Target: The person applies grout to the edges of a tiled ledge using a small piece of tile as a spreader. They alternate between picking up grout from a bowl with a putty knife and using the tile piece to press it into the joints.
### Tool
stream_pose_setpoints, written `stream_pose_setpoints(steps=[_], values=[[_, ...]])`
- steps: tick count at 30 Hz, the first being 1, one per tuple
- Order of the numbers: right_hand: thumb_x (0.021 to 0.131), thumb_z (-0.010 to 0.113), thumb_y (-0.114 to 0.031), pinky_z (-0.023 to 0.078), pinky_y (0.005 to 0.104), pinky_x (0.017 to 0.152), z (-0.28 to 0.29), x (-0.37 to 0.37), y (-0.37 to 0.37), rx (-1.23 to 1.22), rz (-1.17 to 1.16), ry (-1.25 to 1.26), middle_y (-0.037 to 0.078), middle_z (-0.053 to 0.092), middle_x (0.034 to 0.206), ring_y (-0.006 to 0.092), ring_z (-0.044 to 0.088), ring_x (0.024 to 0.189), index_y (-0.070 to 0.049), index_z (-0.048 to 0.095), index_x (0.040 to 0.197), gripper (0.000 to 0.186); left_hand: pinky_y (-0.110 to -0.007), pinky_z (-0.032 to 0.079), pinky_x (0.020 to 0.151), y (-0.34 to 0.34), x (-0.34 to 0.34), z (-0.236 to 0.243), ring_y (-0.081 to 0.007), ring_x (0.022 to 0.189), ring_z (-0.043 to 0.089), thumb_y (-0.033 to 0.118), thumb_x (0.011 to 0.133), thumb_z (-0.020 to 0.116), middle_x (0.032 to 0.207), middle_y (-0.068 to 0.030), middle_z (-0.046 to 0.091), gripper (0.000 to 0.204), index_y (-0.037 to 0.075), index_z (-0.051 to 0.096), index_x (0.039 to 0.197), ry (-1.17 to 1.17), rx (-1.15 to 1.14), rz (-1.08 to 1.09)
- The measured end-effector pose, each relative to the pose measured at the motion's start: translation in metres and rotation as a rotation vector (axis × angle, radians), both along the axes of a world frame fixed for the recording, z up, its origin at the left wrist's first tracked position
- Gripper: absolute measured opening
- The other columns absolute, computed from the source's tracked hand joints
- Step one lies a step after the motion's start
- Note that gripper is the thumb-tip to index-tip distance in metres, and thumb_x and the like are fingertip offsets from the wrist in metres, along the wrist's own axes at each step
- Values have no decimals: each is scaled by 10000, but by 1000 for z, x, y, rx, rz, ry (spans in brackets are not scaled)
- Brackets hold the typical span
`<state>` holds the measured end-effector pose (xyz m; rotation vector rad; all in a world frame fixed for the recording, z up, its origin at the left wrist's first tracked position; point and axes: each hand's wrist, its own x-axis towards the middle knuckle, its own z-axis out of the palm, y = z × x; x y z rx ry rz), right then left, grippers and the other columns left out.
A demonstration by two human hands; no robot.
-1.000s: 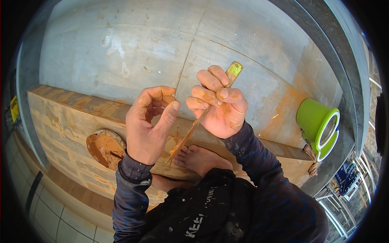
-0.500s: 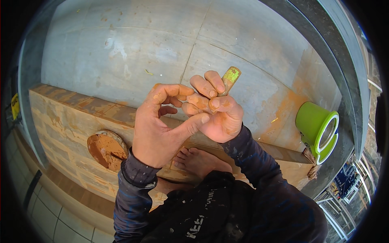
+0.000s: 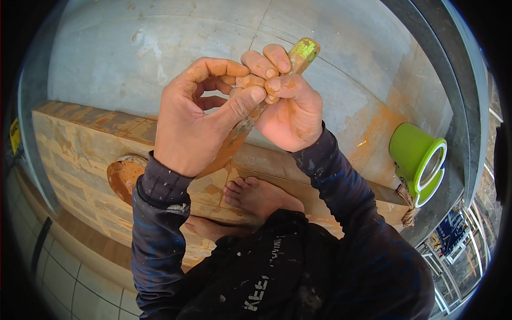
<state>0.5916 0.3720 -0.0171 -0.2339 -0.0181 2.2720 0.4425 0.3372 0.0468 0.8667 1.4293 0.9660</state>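
Observation:
My right hand (image 3: 290, 106) is closed round the handle of a putty knife (image 3: 304, 53), whose butt end is worn green. Its blade (image 3: 233, 143), smeared orange-brown, slants down to the left and is partly hidden behind my left hand (image 3: 197, 114). The fingers of that hand are curved and apart, with a gap between index finger and thumb. Its index tip and thumb meet the fingers of my right hand near the neck of the tool. Orange paste coats the fingertips of both hands.
A round container of orange paste (image 3: 124, 177) sits on the smeared ledge (image 3: 80, 154) at left. My bare foot (image 3: 261, 196) rests on the ledge too. A green bucket (image 3: 408, 154) leans at the right. Large grey tiles (image 3: 202, 37) with orange stains lie beyond.
Both hands have moved up and slightly left with the putty knife. Its blade now shows below my hands, and the left hand covers more of the paste container.

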Motion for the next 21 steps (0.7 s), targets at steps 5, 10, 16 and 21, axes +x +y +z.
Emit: stream_pose_setpoints(steps=[5, 10, 16, 21], values=[[822, 574, 43, 427, 289, 792, 1, 1, 20, 74, 3, -14, -34, 487, 936, 115, 480, 842, -173, 500, 910, 244, -251, 549, 746, 18, -6, 0, -91, 844, 615, 149, 868, 807, 911, -30, 671, 278, -6, 689, 1066, -37, 17, -26], [831, 572, 30, 413, 318, 786, 4, -2, 33, 98, -14, -93, -35, 495, 936, 109, 465, 832, -163, 503, 914, 221, -296, 532, 905, 33, -17, -8, -155, 963, 674, 179, 943, 736, 1036, -109, 715, 332, -22, 626, 1183, -25, 33, -150], [835, 555, -3, 410, 356, 901, 6, 5, 51, 146, 27, -90, -19, 454, 939, 171, 489, 950, -180, 451, 916, 220, -257, 501, 860, 45, -18, -9, -116, 951, 654, 254, 942, 736, 1017, -50, 707, 346, 24, 649, 1187, -69, 23, -184], [849, 545, 6, 400, 332, 832, 4, 4, 58, 206, 87, -103, -10, 461, 948, 154, 458, 893, -181, 447, 913, 221, -249, 483, 849, 49, -23, -15, -86, 963, 637, 261, 937, 740, 1057, -7, 685, 333, 60, 658, 1189, -130, 18, -184]])
